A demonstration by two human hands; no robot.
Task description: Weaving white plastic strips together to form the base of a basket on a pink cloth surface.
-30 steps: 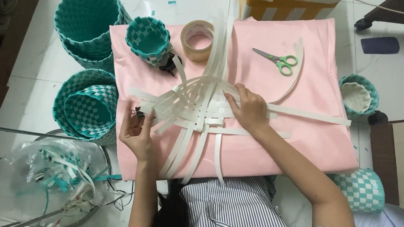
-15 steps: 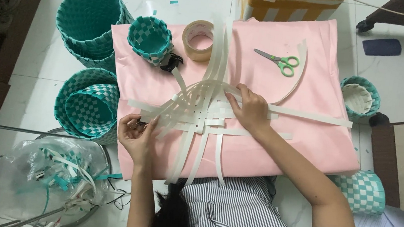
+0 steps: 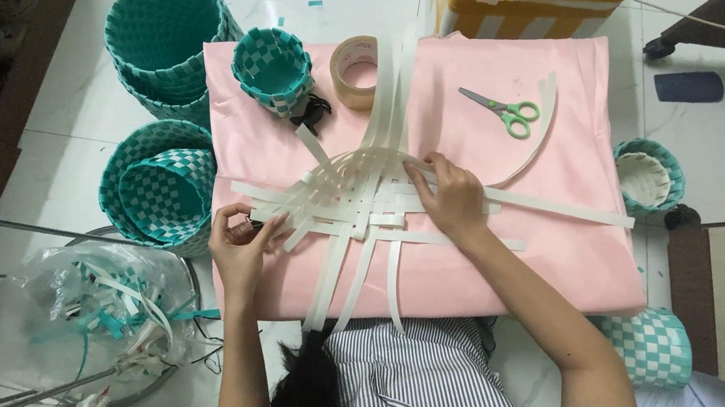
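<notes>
Both hands rest on a loose mat of interlaced flat white plastic strips that lies in the middle of a pink rectangular cloth-covered board. Left hand is curled at the mat's left edge, its fingers pinching the ends of several strips there. Right hand lies flat with fingers spread and slightly bent, pressing down on the crossing strips at the mat's upper right; it grips nothing. Strip ends fan out past the mat toward the far edge, to the right, and toward the person's striped shirt.

Around the work, from largest down: a stack of big teal woven baskets sits on the tiled floor just beside the board's far left corner, and a teal-and-white checked woven basket stands next to the left hand, off the board. A clear plastic bag of strip offcuts lies lower left. A yellow box touches the board's far edge. A checked woven basket on its side lies at the right. A small teal-and-white checked basket sits on the board's far left, a roll of tan tape just beside it. A small teal-rimmed basket stands off the right edge. Green-handled scissors lie on the cloth beyond the right hand, well clear of the mat.
</notes>
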